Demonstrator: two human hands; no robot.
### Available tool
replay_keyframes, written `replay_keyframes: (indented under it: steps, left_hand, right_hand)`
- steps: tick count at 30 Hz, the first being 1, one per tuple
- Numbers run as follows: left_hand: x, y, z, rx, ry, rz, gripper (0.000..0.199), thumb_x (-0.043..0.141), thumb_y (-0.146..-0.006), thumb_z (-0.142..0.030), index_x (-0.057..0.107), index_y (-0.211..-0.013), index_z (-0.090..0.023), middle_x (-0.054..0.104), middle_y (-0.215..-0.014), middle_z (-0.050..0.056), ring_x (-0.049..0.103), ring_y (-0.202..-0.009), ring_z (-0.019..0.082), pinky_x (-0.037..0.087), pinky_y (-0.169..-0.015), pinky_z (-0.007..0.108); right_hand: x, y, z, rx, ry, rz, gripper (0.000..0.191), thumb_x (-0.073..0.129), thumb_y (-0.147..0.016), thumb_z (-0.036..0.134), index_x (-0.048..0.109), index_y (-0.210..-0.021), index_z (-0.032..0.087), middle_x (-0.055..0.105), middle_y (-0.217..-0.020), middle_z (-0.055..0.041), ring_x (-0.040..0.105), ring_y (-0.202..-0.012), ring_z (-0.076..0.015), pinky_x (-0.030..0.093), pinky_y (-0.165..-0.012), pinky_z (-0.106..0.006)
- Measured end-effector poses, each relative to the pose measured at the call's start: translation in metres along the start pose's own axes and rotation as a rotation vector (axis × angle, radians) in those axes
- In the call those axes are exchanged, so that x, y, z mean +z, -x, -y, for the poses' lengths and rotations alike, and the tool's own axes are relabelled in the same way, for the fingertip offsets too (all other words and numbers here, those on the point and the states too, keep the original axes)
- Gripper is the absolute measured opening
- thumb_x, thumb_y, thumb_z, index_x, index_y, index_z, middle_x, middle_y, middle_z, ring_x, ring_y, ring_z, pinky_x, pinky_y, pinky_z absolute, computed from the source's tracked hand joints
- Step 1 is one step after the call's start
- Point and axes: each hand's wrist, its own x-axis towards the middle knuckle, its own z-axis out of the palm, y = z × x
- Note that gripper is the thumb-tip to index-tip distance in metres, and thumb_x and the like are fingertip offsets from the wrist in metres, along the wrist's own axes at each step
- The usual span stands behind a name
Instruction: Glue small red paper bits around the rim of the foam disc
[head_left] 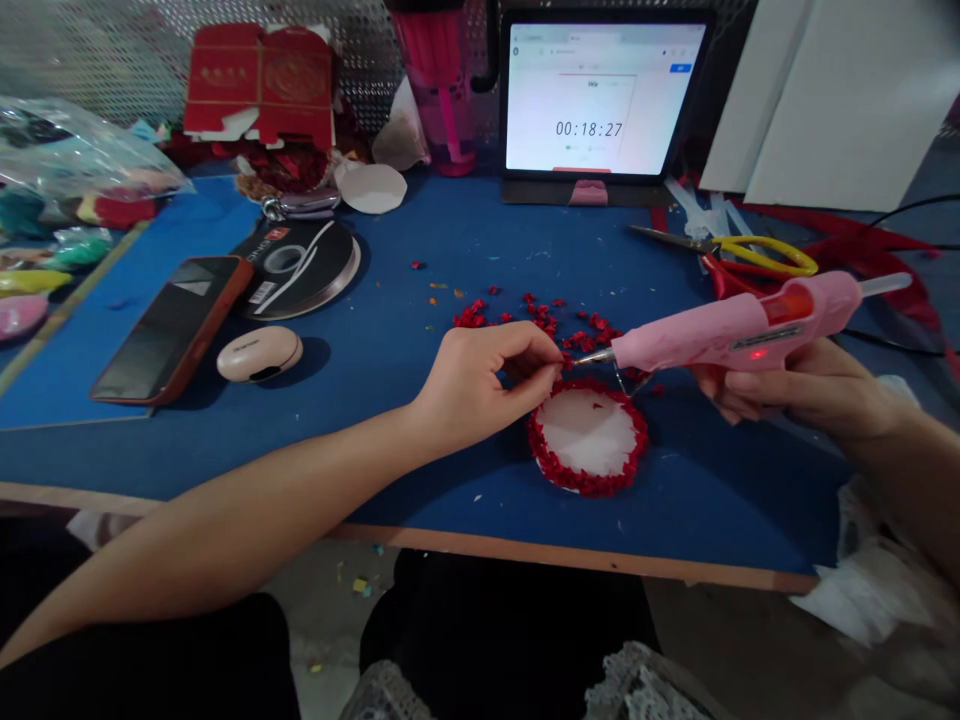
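Note:
My right hand point(802, 390) grips a pink hot glue gun point(697, 335) with a lit red light and a glue stick poking out of its back. The gun's metal nozzle meets a small red piece point(568, 360) pinched between the fingertips of my left hand point(495, 385). Just below lies a round white disc point(589, 432), its rim ringed with red crinkled bits point(536, 440). Behind my left hand, loose red pieces point(544, 318) are scattered on the blue table top.
Scissors point(765, 255) with yellow and red handles lie behind the glue gun. A tablet point(604, 100) stands at the back beside a pink tumbler point(442, 90). To the left are a phone point(172, 330), an earbud case point(259, 354) and a ribbon spool point(300, 265).

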Motion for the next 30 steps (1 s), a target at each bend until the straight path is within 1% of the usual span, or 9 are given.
replay_keyframes:
  steps: [11, 14, 17, 19, 20, 22, 24, 27, 30]
  left_hand:
    - [-0.002, 0.0, -0.001, -0.019, 0.037, 0.013, 0.007, 0.062, -0.081, -0.011, 0.068, -0.079, -0.014, 0.07, -0.069, -0.002, 0.065, -0.059, 0.006, 0.055, -0.061, 0.014]
    - [-0.002, 0.001, -0.002, -0.029, 0.045, 0.014, 0.006, 0.062, -0.082, -0.012, 0.068, -0.08, -0.014, 0.071, -0.07, -0.001, 0.066, -0.06, 0.007, 0.056, -0.061, 0.015]
    - [-0.002, 0.001, -0.001, -0.001, 0.058, -0.008, 0.007, 0.061, -0.084, -0.011, 0.068, -0.082, -0.014, 0.072, -0.072, -0.001, 0.068, -0.061, 0.007, 0.057, -0.061, 0.015]
    - [-0.003, 0.002, -0.001, 0.064, 0.038, -0.033, 0.008, 0.062, -0.085, -0.01, 0.068, -0.083, -0.015, 0.073, -0.076, 0.0, 0.069, -0.063, 0.007, 0.057, -0.063, 0.015]
    - [-0.003, 0.002, 0.0, 0.111, 0.005, -0.043, 0.009, 0.062, -0.085, -0.009, 0.068, -0.084, -0.015, 0.074, -0.078, 0.0, 0.07, -0.065, 0.008, 0.058, -0.065, 0.015]
    - [-0.005, 0.003, 0.001, 0.221, -0.097, -0.057, 0.012, 0.062, -0.086, -0.008, 0.069, -0.086, -0.018, 0.075, -0.081, 0.0, 0.071, -0.071, 0.009, 0.059, -0.069, 0.017]
    - [-0.007, 0.004, 0.001, 0.323, -0.195, -0.061, 0.015, 0.062, -0.086, -0.008, 0.07, -0.086, -0.021, 0.076, -0.084, 0.0, 0.073, -0.077, 0.011, 0.06, -0.074, 0.02]
    - [-0.01, 0.005, 0.003, 0.412, -0.265, -0.041, 0.015, 0.063, -0.087, -0.01, 0.071, -0.086, -0.023, 0.077, -0.09, 0.001, 0.073, -0.08, 0.011, 0.06, -0.075, 0.019]
    - [-0.013, 0.005, 0.005, 0.51, -0.354, -0.037, 0.012, 0.064, -0.088, -0.014, 0.071, -0.086, -0.024, 0.077, -0.092, -0.001, 0.073, -0.077, 0.01, 0.06, -0.073, 0.017]
  right_hand:
    - [0.0, -0.001, 0.002, 0.027, 0.002, -0.02, 0.031, 0.077, -0.074, 0.048, 0.069, -0.067, 0.018, 0.054, -0.048, 0.0004, 0.048, -0.037, -0.0091, 0.042, -0.033, -0.019]
    - [-0.001, 0.0, -0.001, 0.026, 0.012, -0.017, 0.029, 0.077, -0.074, 0.047, 0.07, -0.068, 0.019, 0.059, -0.052, -0.0009, 0.049, -0.036, -0.0085, 0.041, -0.033, -0.019]
    - [-0.004, 0.0, -0.003, -0.015, 0.053, -0.043, 0.025, 0.075, -0.077, 0.044, 0.071, -0.074, 0.02, 0.063, -0.062, -0.0016, 0.05, -0.04, -0.0076, 0.043, -0.036, -0.02]
    - [-0.007, -0.001, -0.004, -0.041, 0.103, -0.073, 0.023, 0.072, -0.081, 0.043, 0.071, -0.081, 0.02, 0.061, -0.062, -0.001, 0.051, -0.043, -0.0081, 0.044, -0.039, -0.021]
    - [-0.009, -0.002, -0.004, -0.044, 0.142, -0.114, 0.024, 0.071, -0.082, 0.043, 0.071, -0.084, 0.02, 0.06, -0.06, -0.0005, 0.051, -0.045, -0.0087, 0.043, -0.04, -0.021]
    - [-0.015, -0.005, -0.007, -0.035, 0.229, -0.244, 0.028, 0.071, -0.081, 0.047, 0.069, -0.085, 0.018, 0.056, -0.055, 0.0006, 0.051, -0.046, -0.0097, 0.042, -0.04, -0.022]
    - [-0.022, -0.009, -0.011, -0.004, 0.337, -0.377, 0.034, 0.072, -0.078, 0.051, 0.067, -0.083, 0.017, 0.057, -0.055, -0.0005, 0.053, -0.047, -0.011, 0.042, -0.041, -0.024]
    - [-0.033, -0.015, -0.018, 0.074, 0.558, -0.426, 0.035, 0.071, -0.075, 0.051, 0.065, -0.077, 0.017, 0.06, -0.052, -0.0023, 0.055, -0.043, -0.014, 0.044, -0.043, -0.028]
    - [-0.043, -0.02, -0.024, 0.127, 0.774, -0.429, 0.033, 0.072, -0.076, 0.045, 0.058, -0.06, 0.02, 0.056, -0.043, -0.0021, 0.056, -0.042, -0.0169, 0.042, -0.047, -0.03]
